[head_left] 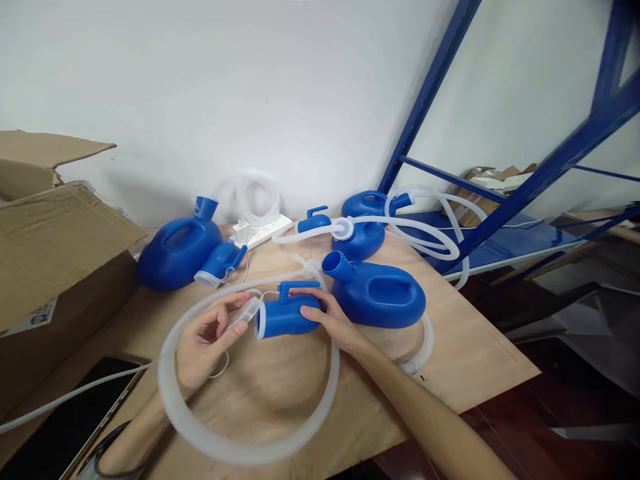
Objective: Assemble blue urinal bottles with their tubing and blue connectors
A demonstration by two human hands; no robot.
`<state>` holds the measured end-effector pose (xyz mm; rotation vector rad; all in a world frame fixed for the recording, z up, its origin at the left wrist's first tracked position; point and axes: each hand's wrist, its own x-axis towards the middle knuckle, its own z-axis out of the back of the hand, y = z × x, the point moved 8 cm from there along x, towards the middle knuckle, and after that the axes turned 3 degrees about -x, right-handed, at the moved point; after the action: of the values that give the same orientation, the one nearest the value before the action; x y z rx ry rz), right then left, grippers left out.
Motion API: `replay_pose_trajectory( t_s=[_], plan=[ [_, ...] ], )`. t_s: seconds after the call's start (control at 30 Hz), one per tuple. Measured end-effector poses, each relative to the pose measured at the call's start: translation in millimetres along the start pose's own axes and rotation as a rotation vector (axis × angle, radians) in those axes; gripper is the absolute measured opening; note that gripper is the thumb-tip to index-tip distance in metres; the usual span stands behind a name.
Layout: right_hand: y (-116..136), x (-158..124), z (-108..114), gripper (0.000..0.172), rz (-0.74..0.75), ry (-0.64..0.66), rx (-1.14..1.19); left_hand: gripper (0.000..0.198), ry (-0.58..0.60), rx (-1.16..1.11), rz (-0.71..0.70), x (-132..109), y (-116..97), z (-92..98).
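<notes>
My right hand (334, 319) grips a blue funnel piece (285, 316) with a small handle on top, held just above the wooden tabletop (465, 347). My left hand (207, 337) pinches a clear plastic cap (245, 312) at the funnel's open white-rimmed end. A translucent corrugated hose (240, 448) loops in a wide circle around both hands. Just right of the funnel lies a blue urinal bottle (380, 293), spout pointing left.
A second blue bottle (177, 252) with a funnel piece (220, 261) lies at the back left, a third (363, 223) with hoses at the back. A white power strip (263, 230) sits by the wall. Cardboard box (45, 260) left; blue shelving frame (540, 173) right; phone (75, 413) near left.
</notes>
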<state>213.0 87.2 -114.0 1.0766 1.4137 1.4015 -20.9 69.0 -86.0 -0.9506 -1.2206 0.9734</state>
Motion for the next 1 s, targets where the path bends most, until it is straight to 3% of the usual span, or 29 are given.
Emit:
replay_pose_trajectory(
  t_s=[0.1,0.2,0.37,0.53,0.77,0.87,1.0],
  plan=[
    [-1.6,0.2,-1.8,0.043,-0.001,0.014,0.009,0.046,0.084,0.039,-0.055,-5.4,-0.2,-12.4],
    [-3.2,0.7,-1.3,0.043,-0.001,0.015,0.013,0.030,0.064,-0.055,-0.061,-8.7,4.4,-13.8],
    [-4.6,0.2,-3.0,0.044,0.000,0.019,0.008,0.061,0.123,-0.074,-0.031,-11.4,10.8,-16.8],
    [-3.1,-0.3,-6.8,0.043,0.030,0.012,-0.013,0.060,0.095,0.036,-0.154,-15.4,0.9,-13.6],
    [0.2,-0.6,-7.0,0.043,0.071,0.055,-0.102,0.066,0.089,0.436,-0.405,-22.3,-16.2,-18.3],
    [4.3,-1.8,-8.9,0.043,0.115,0.081,-0.173,0.059,0.098,0.432,-0.369,-20.6,-14.1,-18.0],
    [6.3,-2.4,-15.5,0.044,0.167,0.143,-0.219,0.086,0.184,0.142,-0.130,-18.5,-0.8,-24.6]
  ],
)
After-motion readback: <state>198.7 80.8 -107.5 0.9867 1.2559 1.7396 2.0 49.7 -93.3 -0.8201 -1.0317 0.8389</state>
